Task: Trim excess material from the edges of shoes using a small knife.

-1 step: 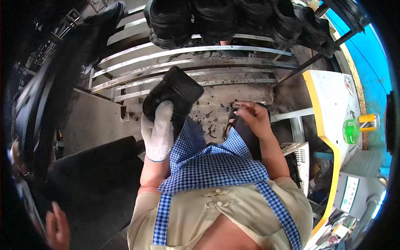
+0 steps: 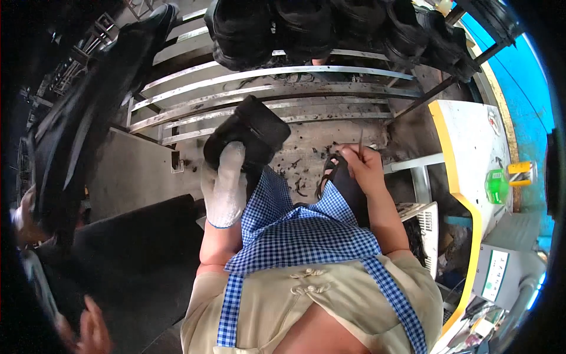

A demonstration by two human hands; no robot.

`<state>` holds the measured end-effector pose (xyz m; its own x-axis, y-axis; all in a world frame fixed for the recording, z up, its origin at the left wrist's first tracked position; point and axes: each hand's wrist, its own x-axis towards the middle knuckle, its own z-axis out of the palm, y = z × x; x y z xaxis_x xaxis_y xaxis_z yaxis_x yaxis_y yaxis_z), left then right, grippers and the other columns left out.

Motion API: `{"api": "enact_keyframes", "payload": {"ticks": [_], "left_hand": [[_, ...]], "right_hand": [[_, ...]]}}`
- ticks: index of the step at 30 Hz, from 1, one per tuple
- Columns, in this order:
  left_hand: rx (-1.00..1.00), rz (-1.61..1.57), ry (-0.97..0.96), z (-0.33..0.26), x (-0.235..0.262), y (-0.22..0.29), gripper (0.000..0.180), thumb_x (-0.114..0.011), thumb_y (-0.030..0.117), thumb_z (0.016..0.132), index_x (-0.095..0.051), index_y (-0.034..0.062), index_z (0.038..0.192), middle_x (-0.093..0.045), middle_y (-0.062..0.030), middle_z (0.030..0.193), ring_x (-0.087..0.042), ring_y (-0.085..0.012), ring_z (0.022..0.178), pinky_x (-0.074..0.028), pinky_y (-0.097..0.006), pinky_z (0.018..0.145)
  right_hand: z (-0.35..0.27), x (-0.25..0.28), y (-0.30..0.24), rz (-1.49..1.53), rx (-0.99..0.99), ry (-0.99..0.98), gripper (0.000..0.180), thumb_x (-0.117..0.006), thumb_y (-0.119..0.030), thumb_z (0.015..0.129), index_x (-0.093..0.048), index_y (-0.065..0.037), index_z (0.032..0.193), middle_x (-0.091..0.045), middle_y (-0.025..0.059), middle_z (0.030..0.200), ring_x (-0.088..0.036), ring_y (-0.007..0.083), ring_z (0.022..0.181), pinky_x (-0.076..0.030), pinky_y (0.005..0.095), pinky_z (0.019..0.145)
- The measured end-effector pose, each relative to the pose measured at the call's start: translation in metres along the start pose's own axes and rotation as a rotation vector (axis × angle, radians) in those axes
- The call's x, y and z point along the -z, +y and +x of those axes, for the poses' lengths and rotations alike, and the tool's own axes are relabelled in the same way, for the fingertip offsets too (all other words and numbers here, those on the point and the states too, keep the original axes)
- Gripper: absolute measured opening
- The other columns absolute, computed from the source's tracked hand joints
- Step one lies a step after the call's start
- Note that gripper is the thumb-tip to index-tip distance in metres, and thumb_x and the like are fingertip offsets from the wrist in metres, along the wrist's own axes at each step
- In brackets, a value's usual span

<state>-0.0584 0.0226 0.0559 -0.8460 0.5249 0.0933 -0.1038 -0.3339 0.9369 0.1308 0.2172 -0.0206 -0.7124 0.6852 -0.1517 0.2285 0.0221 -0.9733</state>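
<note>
My left hand [image 2: 227, 183] wears a white knit glove and grips a black shoe [image 2: 253, 133]. The shoe is tilted above my left knee, and its far end points away from me. My bare right hand [image 2: 362, 165] is closed in a pinch over my right knee, apart from the shoe. A thin, dark, stick-like tool [image 2: 361, 140] stands up from its fingers; its kind cannot be made out.
Ahead is a metal slatted rack [image 2: 277, 88] with several black shoes [image 2: 306, 29] on top. At right stands a white table [image 2: 471, 135] with yellow edging and a green bottle [image 2: 497, 186]. Another person's hand [image 2: 94, 327] shows lower left beside a black surface [image 2: 135, 253].
My right hand has turned slightly, and the thin tool now shows upright. The shoe has shifted very slightly in my left hand. The other person's hand at lower left has moved right.
</note>
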Motion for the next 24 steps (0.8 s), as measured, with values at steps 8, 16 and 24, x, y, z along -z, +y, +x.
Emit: {"api": "enact_keyframes", "payload": {"ticks": [8,16,24], "left_hand": [[-0.217,0.764,-0.663,-0.009,-0.004,-0.006,0.037,-0.066,0.026,0.088,-0.065,-0.0024,0.110,-0.068,-0.0156,0.102,-0.067,-0.0253,0.091,-0.053,-0.035,0.079],[-0.397,0.808,-1.186,-0.013,-0.001,0.007,0.045,-0.073,0.038,0.079,-0.067,0.0016,0.105,-0.068,-0.0139,0.099,-0.068,-0.0310,0.085,-0.056,-0.039,0.072],[-0.167,0.111,-0.026,0.015,0.016,-0.017,0.082,-0.072,0.011,0.081,-0.027,0.0032,0.149,-0.038,-0.0187,0.146,-0.040,-0.0278,0.135,-0.039,-0.038,0.108]], "right_hand": [[0.018,-0.029,-0.013,0.423,0.038,-0.529,0.057,-0.056,-0.039,0.097,-0.046,-0.004,0.140,-0.068,0.0095,0.102,-0.065,0.0118,0.075,-0.052,0.0230,0.057],[0.002,-0.047,0.061,0.772,-0.358,-0.601,0.077,-0.061,-0.043,0.090,-0.029,-0.006,0.151,-0.047,0.0143,0.144,-0.050,0.0255,0.130,-0.039,0.0420,0.110],[-0.043,-0.035,-0.018,0.341,-0.125,-0.553,0.062,-0.054,-0.026,0.094,-0.036,0.001,0.146,-0.049,0.0168,0.142,-0.050,0.0249,0.130,-0.035,0.0373,0.113]]}}
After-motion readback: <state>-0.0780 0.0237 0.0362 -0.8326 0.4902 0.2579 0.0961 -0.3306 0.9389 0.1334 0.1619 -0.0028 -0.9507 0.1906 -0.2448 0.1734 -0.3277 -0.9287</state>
